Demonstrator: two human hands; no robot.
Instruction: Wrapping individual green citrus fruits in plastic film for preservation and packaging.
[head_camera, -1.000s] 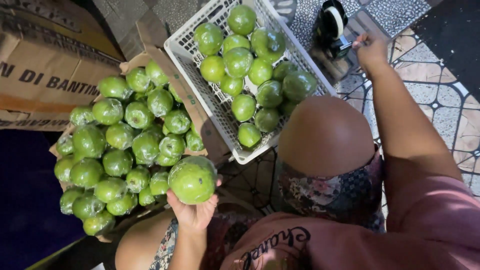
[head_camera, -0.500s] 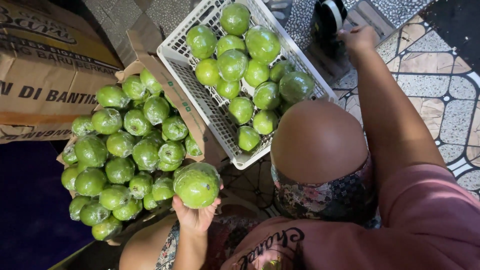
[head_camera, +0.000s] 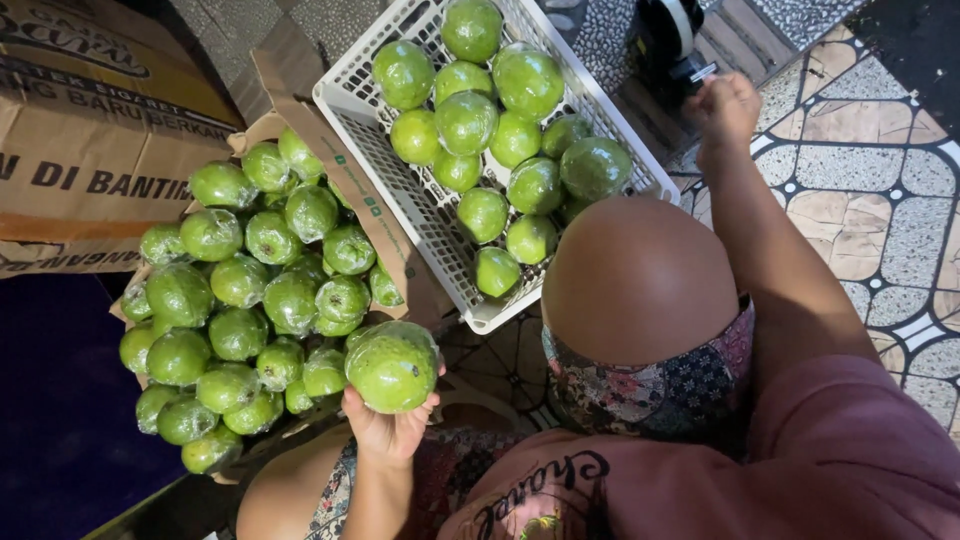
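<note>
Left hand (head_camera: 388, 430), lower centre of frame, palm up, fingers curled round a big green fruit (head_camera: 392, 366) in clear wrap; grip closed on it from below, fruit sits at the near edge of the cardboard box (head_camera: 300, 125).

Box fills centre-left of frame, packed w/ a heap of wrapped green fruits (head_camera: 240, 290), piled more than one layer deep. One flap stands up on its right side, leaning against the white plastic basket (head_camera: 400, 190).

Basket runs upper centre to mid frame, slatted walls, approx. a dozen or so green fruits (head_camera: 490, 120) inside, bunched toward its right half; left part of the floor shows bare mesh.

Right hand (head_camera: 724, 108), upper right of frame, arm stretched out past the knee (head_camera: 640, 275). Fingers bent round a black tape dispenser (head_camera: 672, 40) sitting just beyond the basket's far corner; grip looks closed on its lower end, exact hold can't tell, fingers hide it.

Bigger brown carton (head_camera: 90, 150) w/ print, upper left, just beside the fruit box. Patterned tile floor (head_camera: 880, 190) on right side. Pink shirt sleeve (head_camera: 860, 450) lower right.
</note>
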